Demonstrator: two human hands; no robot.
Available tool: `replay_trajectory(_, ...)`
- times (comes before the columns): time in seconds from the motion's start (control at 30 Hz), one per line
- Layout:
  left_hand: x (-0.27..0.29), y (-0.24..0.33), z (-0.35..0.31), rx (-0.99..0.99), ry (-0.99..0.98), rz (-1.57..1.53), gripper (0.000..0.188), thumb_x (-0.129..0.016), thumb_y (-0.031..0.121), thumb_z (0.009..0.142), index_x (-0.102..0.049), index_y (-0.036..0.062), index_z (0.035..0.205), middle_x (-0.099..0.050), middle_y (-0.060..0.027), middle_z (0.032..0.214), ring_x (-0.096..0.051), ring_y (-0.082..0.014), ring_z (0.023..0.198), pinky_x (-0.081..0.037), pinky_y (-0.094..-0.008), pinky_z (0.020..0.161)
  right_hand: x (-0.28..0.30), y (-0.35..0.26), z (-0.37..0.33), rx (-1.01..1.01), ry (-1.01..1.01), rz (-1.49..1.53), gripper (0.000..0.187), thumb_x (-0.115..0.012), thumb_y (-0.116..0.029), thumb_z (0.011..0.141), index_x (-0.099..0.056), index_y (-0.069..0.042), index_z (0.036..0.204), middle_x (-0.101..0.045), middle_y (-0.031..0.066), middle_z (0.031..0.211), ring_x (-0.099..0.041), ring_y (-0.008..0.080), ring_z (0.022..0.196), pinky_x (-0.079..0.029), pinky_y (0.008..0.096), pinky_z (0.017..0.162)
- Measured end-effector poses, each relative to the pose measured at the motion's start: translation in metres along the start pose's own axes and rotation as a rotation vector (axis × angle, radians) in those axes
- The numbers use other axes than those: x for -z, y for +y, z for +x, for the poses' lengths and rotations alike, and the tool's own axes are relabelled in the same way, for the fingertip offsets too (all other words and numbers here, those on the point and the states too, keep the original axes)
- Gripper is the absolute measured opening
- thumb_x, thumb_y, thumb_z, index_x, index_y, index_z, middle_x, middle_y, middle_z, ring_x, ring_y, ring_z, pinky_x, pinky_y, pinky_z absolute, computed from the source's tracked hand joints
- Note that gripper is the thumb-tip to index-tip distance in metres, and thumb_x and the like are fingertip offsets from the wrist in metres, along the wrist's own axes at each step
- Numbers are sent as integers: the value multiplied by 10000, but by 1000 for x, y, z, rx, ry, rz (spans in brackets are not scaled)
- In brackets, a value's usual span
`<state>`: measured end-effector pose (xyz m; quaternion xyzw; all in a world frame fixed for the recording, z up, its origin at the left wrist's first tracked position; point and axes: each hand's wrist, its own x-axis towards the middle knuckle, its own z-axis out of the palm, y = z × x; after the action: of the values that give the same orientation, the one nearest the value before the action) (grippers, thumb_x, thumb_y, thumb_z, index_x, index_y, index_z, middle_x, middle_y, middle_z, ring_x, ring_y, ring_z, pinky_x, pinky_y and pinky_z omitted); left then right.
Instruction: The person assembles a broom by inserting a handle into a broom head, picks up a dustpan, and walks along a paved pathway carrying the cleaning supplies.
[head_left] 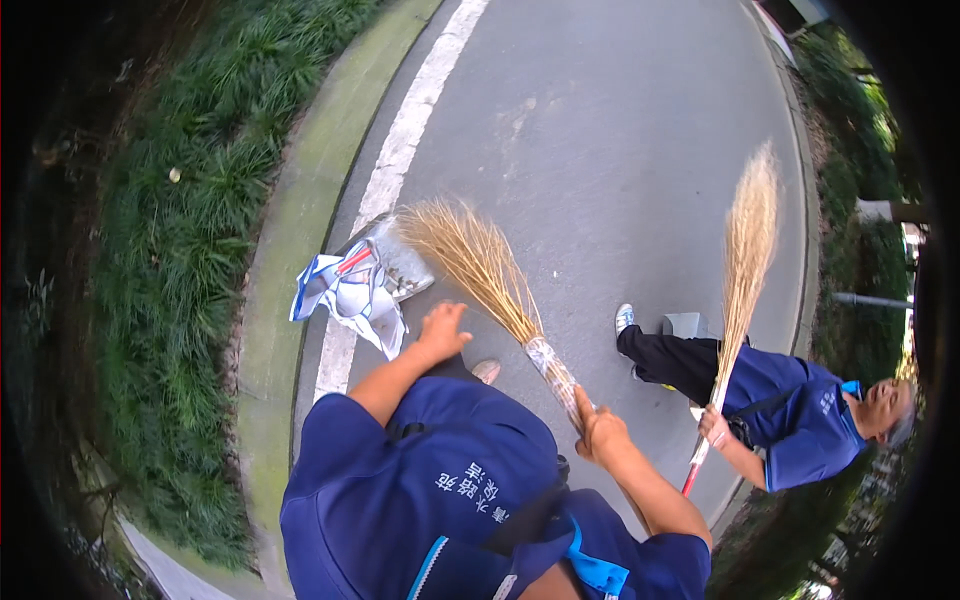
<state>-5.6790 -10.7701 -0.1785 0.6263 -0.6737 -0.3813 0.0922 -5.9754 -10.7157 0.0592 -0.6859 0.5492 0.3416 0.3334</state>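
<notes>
My right hand (pixel 603 436) is closed around the wrapped handle of a straw broom (pixel 480 265), with the index finger laid along it. The broom slants up to the left, and its bristle tips reach the rim of a grey dustpan (pixel 408 275). Bits of debris lie in the pan. A crumpled white and blue plastic bag (pixel 345 300) with a red strip hangs over its left side. Beside the bag, my left hand (pixel 440 332) is held out in front of my body, fingers apart, with nothing visible in it.
On the right stands another person (pixel 790 405) in a dark blue shirt, holding a second straw broom (pixel 750 225) upright. A grey box-like thing (pixel 684 325) is by that person's legs. The grey road (pixel 620 130) has a white line (pixel 400 140), a mossy kerb (pixel 300 210) and grass (pixel 190 250) leftward.
</notes>
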Motion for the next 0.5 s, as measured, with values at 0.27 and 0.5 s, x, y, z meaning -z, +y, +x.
replay_trajectory(0.27, 44, 196, -33, -1003, -321, 234, 875, -786, 197, 530, -391, 180, 1311, -348, -165, 1319, -305, -370, 1248, -232, -527, 1001, -29, -17, -26, 54, 137, 514, 906, -639, -270, 674, -141, 109, 1330, -606, 291, 893, -609, 389, 862, -497, 407, 748)
replay_trajectory(0.5, 22, 214, -54, -1313, -194, -51, 313, -640, 99, 567, -562, 81, 869, -532, -95, 813, -512, -288, 841, -359, -394, 811, -1, -8, -113, 96, 820, 363, 656, -572, -400, 825, -325, -73, 1337, -531, 246, 1110, -538, 361, 1024, -435, 436, 863)
